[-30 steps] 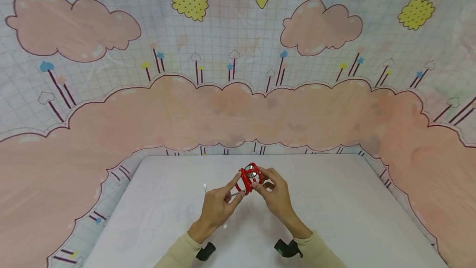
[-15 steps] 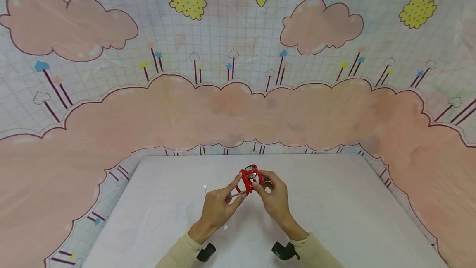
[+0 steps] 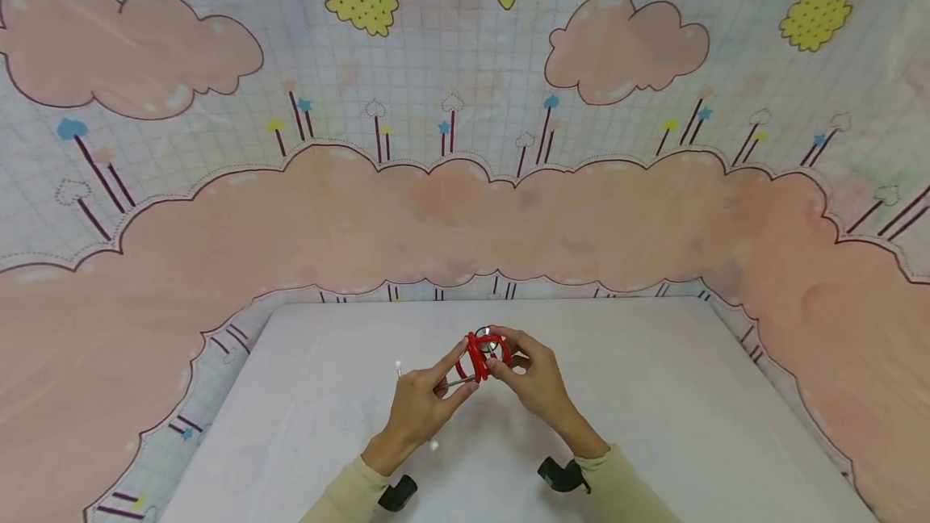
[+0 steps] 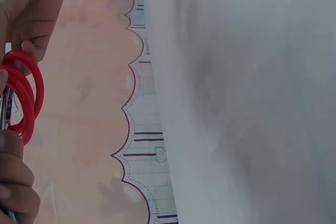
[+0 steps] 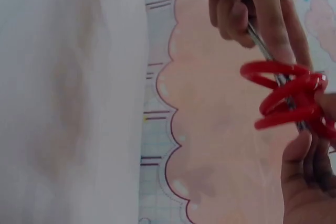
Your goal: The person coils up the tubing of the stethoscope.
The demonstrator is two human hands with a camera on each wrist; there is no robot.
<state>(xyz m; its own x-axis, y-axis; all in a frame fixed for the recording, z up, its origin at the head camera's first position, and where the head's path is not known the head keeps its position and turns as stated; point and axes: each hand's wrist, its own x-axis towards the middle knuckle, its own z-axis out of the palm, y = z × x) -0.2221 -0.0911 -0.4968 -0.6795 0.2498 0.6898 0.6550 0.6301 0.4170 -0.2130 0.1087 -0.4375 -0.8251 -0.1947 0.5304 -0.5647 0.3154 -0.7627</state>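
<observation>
Both hands hold a stethoscope above the white table, its red tubing (image 3: 477,357) wound in several loops around the metal ear tubes. At the far end shows the round silver chest piece (image 3: 485,338) with a dark rim. My left hand (image 3: 424,402) grips the ear tubes and the near side of the coil; white ear tips (image 3: 398,365) stick out past it. On the other side, my right hand (image 3: 538,378) pinches the tubing beside the chest piece, thumb in front. The right wrist view shows red loops (image 5: 289,116) around a metal tube (image 5: 257,38) between the hands.
A white table (image 3: 334,337) lies beneath the hands. Behind and beside it hangs a patterned cloth (image 3: 465,224) with clouds and stars. Black wrist cameras sit at the left cuff (image 3: 398,493) and the right cuff (image 3: 563,474).
The hands and stethoscope have shifted slightly left in the head view, and the chest piece sits a little lower. Both grips look the same.
</observation>
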